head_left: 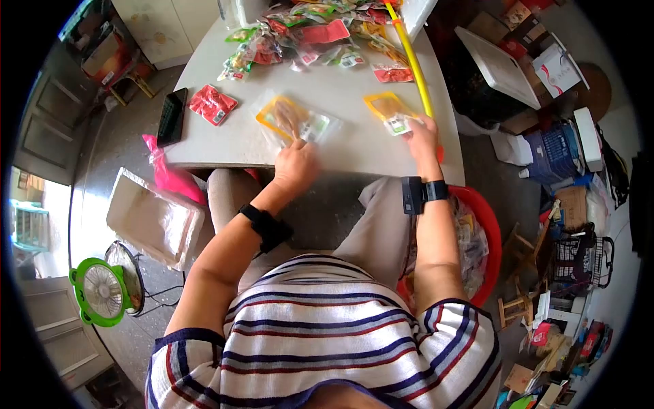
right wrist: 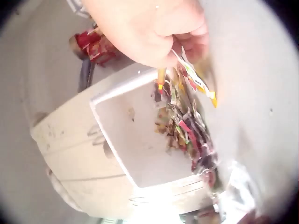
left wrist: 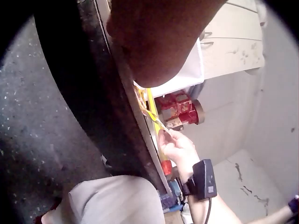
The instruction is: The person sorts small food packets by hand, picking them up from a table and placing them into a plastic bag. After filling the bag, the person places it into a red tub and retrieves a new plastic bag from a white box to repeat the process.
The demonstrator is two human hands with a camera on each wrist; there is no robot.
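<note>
White table (head_left: 347, 146) piled with snack packets (head_left: 306, 34), cluttered room around.
Left hand (head_left: 294, 163) rests loose fingertips on a yellow-rimmed pouch (head_left: 289, 117); right hand (head_left: 422, 136) pinches the second pouch (head_left: 388, 109) just beyond its fingers.

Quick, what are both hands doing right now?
Left hand: fingertips on the left yellow packet; a grip cannot be told.
Right hand: pinching the edge of the right yellow packet.

The left hand (head_left: 294, 163) presses 1 yellow-rimmed packet (head_left: 289, 117) on the table (head_left: 354, 146) while the right hand (head_left: 422, 133) pinches a 2nd packet (head_left: 387, 108).
</note>
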